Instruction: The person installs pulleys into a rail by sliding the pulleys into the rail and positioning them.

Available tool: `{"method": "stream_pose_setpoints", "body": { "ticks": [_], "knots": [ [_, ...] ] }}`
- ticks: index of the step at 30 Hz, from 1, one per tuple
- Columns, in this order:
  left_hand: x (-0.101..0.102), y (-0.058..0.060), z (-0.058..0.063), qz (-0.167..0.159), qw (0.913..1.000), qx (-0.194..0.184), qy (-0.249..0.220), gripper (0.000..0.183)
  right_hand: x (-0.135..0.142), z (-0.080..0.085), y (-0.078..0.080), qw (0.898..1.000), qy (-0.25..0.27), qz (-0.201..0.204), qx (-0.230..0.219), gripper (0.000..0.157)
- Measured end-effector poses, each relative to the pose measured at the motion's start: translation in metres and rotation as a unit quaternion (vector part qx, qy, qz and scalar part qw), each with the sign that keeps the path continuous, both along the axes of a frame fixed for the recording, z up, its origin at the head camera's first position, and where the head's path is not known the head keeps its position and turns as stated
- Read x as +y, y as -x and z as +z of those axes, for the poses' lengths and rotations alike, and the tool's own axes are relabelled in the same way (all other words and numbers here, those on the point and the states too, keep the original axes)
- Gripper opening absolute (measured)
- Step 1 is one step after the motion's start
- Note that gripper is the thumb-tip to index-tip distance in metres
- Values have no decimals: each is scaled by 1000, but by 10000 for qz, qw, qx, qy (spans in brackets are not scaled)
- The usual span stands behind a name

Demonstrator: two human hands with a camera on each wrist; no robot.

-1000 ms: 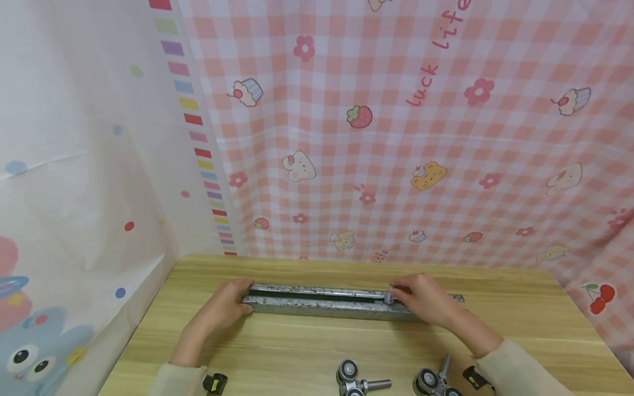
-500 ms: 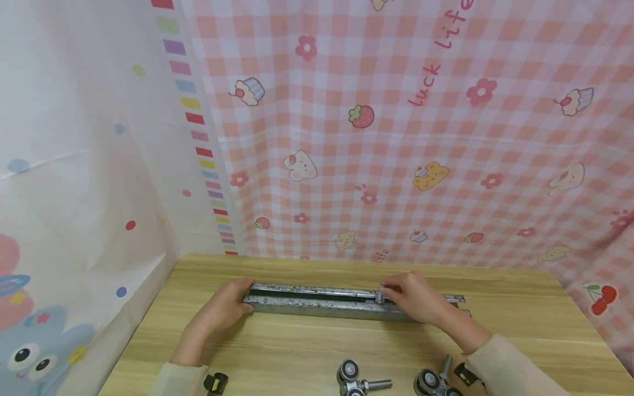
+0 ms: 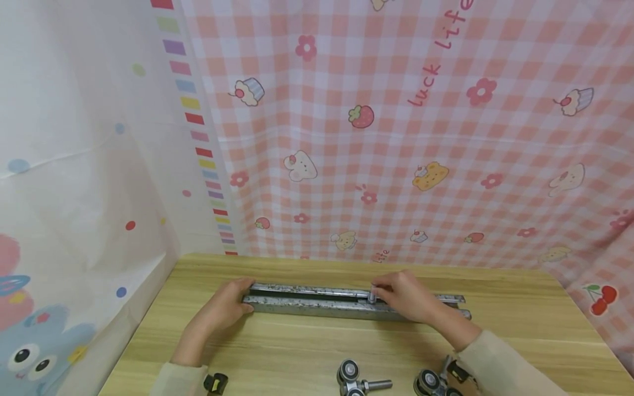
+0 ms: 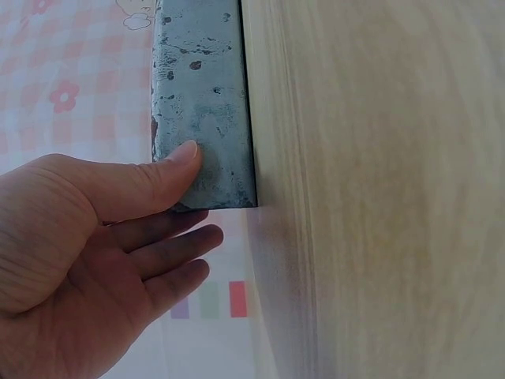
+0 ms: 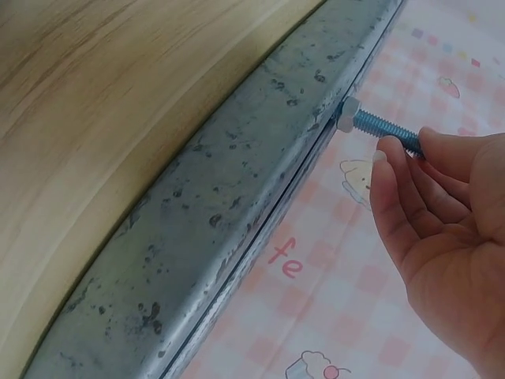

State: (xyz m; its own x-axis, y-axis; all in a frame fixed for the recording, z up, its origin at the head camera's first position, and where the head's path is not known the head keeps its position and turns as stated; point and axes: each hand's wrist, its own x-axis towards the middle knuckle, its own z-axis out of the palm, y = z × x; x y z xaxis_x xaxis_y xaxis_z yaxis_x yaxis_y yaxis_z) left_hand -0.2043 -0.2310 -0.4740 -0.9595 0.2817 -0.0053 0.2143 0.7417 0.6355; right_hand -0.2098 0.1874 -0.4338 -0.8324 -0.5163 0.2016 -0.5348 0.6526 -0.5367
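Grey metal, flecked all over with dark spots, makes up the one long rail [image 3: 307,305] I see lying on the bench [image 3: 292,352]. It runs roughly along the bench's back edge and a little forward of it, with bare wood between its ends and the left and right edges. One slot is cut along its top.

Two hands are on the work. The left hand [image 3: 228,302] grips the rail's left end, thumb pressed to the near face and the other fingers loosely bent beyond the end. The right hand [image 3: 408,297] pinches one threaded bolt [image 5: 387,131] between thumb and fingertips. That bolt stands up out of the slot, right of the rail's middle, with one hexagonal nut or head at its foot; I cannot tell which.

Two roller assemblies lie well forward of the rail, towards the bench's near side: a left one [image 3: 349,369], its threaded stem pointing right, and a right one [image 3: 427,380], its stem angled towards the back edge. Each shows at least two dark-rimmed wheels.

Both sleeves are pale, with one small black object beside the left sleeve [image 3: 178,379] and another beside the right sleeve [image 3: 510,366].

The bench top is yellowish wood grain. Behind its back edge hangs a pink-and-white checked cloth [image 3: 337,71] with the words "luck life"; a white cloth [image 3: 94,99] with coloured dots hangs along the left edge.
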Motion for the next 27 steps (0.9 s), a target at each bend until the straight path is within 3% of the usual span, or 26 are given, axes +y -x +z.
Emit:
{"method": "stream_pose_setpoints", "body": {
  "ticks": [10,27],
  "knots": [
    [0,1,0,-29,10000,90,6,54,-11,2,2,9996,-76,132,-241,13],
    [-2,0,-1,9,10000,-7,15,55,-28,4,7,9991,-118,322,-231,18]
  ]
}}
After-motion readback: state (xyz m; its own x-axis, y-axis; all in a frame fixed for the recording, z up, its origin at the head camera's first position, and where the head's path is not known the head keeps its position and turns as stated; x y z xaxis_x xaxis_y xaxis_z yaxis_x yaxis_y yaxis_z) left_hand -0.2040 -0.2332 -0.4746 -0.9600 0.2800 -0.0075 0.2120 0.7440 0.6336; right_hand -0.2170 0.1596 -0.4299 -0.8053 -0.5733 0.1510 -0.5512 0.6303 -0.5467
